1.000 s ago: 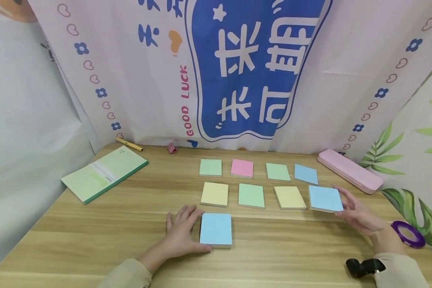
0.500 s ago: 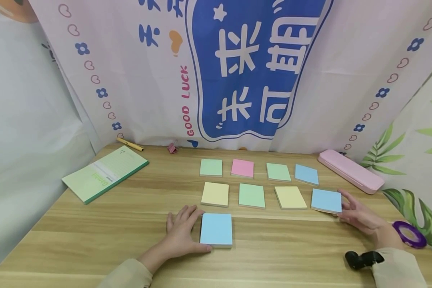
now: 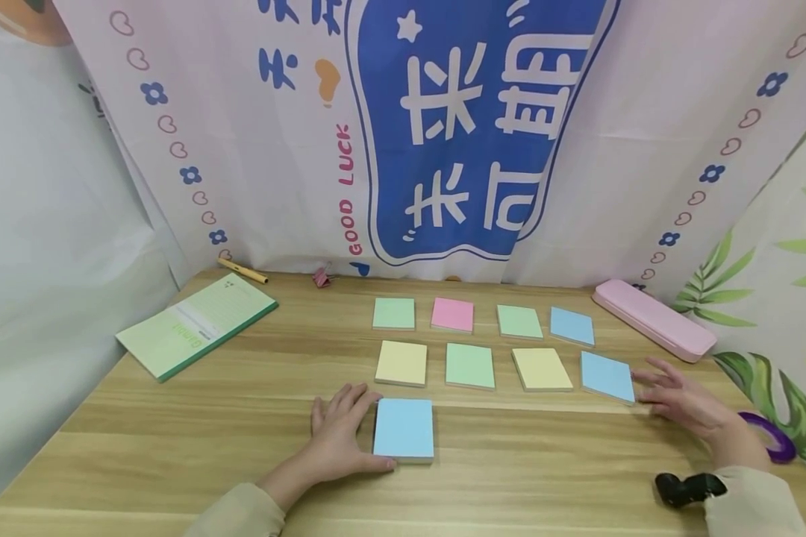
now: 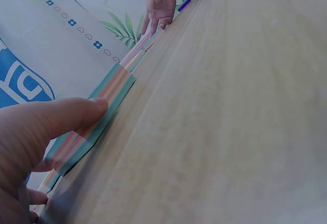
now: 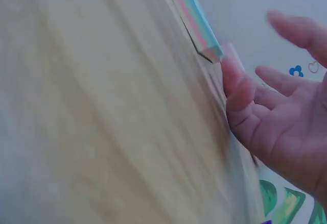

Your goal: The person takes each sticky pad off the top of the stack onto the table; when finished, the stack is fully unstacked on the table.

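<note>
In front of me stands a thick stack of sticky note pads (image 3: pixel 404 429) with a blue top and striped coloured sides. My left hand (image 3: pixel 341 438) grips it at its left side; the left wrist view has the thumb (image 4: pixel 76 116) pressed on the striped side. To the right, a blue-topped sticky note pad (image 3: pixel 607 377) lies flat on the table, slightly turned. Beside its right edge my right hand (image 3: pixel 688 406) is spread with fingers loose, holding nothing. In the right wrist view the fingertips are close to the pad's corner (image 5: pixel 207 43); whether they touch it is unclear.
Behind lie more sticky note pads in two rows, among them a pink pad (image 3: pixel 452 315) and a yellow pad (image 3: pixel 401 363). A pink case (image 3: pixel 654 319) and purple tape roll (image 3: pixel 769 438) are right; a green notebook (image 3: pixel 197 325), yellow pen (image 3: pixel 242 271) and pink binder clip (image 3: pixel 322 277) are left.
My right hand has let go of the blue-topped pad and drawn off to the right. The pad came down flat and turned slightly. My left hand has stayed put.
</note>
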The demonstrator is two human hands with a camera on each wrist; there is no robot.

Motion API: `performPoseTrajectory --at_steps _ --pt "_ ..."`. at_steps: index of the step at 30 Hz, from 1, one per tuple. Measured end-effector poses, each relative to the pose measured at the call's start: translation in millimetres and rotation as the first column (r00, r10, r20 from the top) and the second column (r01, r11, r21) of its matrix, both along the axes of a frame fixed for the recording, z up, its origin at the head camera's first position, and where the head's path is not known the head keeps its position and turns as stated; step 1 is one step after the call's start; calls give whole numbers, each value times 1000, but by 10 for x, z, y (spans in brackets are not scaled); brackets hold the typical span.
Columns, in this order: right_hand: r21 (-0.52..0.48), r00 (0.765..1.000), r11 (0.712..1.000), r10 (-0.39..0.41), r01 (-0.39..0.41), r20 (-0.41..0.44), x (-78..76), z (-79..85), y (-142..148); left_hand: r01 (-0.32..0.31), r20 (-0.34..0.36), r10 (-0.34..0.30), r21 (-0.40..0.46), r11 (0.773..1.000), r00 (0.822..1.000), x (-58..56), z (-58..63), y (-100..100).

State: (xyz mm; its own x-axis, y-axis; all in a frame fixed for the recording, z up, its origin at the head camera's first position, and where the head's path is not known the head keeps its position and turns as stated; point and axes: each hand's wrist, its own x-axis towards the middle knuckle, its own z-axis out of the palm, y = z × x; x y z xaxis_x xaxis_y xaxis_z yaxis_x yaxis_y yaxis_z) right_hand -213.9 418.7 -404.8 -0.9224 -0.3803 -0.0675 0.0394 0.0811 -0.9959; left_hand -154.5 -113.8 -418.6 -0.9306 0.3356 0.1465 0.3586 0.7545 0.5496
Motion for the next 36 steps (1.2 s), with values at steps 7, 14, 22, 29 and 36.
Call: performPoseTrajectory --at_steps 7,14,22,29,36 --pt "-287 995 956 31 -56 -90 17 151 -148 -12 -4 12 -6 1000 1000 5 9 -10" --pt "-331 955 909 184 -255 -231 12 379 -715 -11 -13 11 -10 1000 1000 4 -8 -2" --pt "-261 911 885 321 -386 -260 26 458 -1557 -14 -1 14 -2 1000 1000 -2 -12 4" --pt "-133 882 880 426 -456 -202 112 360 -2240 -8 -10 8 -4 1000 1000 -4 -15 -2" --pt "-64 913 912 402 -406 -74 182 201 -2670 -12 -9 12 -18 1000 1000 -5 0 4"
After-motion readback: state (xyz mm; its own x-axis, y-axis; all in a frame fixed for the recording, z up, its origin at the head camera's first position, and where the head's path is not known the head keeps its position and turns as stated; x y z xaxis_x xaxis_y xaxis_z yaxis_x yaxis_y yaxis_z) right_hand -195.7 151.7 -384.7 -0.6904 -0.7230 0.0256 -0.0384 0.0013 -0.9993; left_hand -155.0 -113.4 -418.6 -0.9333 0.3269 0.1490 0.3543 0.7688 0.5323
